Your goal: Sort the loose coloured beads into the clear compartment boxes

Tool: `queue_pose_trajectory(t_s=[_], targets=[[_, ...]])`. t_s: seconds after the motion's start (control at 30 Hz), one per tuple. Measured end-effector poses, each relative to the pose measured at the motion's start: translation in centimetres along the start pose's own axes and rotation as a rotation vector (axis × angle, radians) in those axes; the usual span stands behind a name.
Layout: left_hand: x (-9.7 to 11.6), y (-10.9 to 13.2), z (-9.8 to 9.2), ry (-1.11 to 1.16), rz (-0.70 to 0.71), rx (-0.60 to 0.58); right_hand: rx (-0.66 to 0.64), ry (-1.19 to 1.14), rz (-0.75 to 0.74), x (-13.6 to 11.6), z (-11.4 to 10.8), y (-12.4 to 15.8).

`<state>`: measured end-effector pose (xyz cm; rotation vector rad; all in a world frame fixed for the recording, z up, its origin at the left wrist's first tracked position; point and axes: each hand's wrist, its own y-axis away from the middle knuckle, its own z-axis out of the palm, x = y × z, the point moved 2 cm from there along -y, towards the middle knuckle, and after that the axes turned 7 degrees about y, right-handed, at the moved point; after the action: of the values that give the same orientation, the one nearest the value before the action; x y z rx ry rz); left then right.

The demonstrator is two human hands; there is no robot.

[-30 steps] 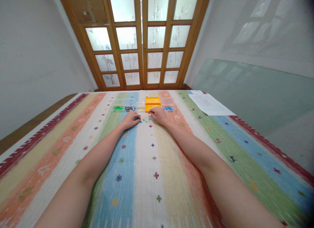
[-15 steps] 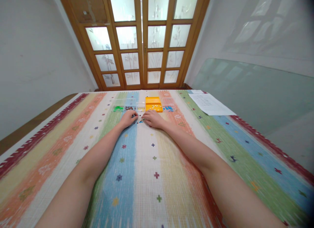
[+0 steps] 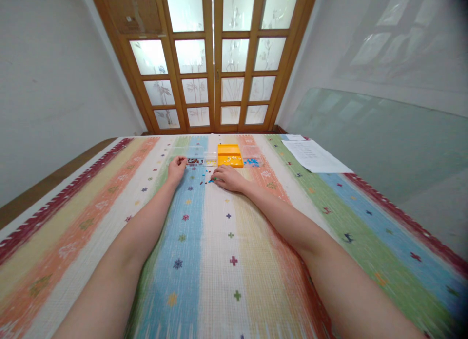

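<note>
My left hand (image 3: 177,169) is over the left end of the clear boxes, at the box with the green pieces seen earlier. Its thumb and fingertips are pinched together; whatever is between them is too small to make out. My right hand (image 3: 229,178) rests on the cloth in front of the yellow box (image 3: 229,149), fingers loosely curved and pointing left. A tiny green piece (image 3: 215,178) shows at its fingertips. Small blue pieces (image 3: 210,181) and dark red pieces (image 3: 201,182) lie scattered on the cloth between my hands.
A clear box of dark brown-red pieces (image 3: 195,161), one of yellow pieces (image 3: 211,162) and one of blue pieces (image 3: 251,161) stand in a row with the yellow box. Printed paper sheets (image 3: 314,156) lie at the right on the striped tablecloth (image 3: 215,261).
My left hand has moved left, from the loose pieces to the green pieces' box, which it now covers. My right hand has stayed in place.
</note>
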<state>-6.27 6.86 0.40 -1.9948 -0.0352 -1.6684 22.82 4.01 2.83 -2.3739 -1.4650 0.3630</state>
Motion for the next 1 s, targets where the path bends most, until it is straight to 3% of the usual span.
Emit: queue_pose_trajectory(t_s=[0.23, 0.5, 0.7, 0.9, 1.0], targets=[[-1.3, -1.7, -2.9, 0.211, -0.154, 0.264, 0.029, -0.021, 0.026, 0.6, 0.7, -0.1], [-2.2, -2.5, -4.2, 0.336, -0.224, 0.328, 0.03, -0.049, 0.027, 0.6, 0.8, -0.1], [-1.5, -2.3, -4.2, 0.292, -0.262, 0.257, 0.043, -0.053, 0.071, 0.3, 0.5, -0.1], [-0.8, -1.6, -3.5, 0.111, -0.209, 0.197, 0.182, -0.16, 0.346, 1.8, 0.4, 0.3], [-0.4, -0.9, -2.4, -0.014, -0.133, 0.103, 0.264, -0.191, 0.454, 3.2, 0.2, 0.5]])
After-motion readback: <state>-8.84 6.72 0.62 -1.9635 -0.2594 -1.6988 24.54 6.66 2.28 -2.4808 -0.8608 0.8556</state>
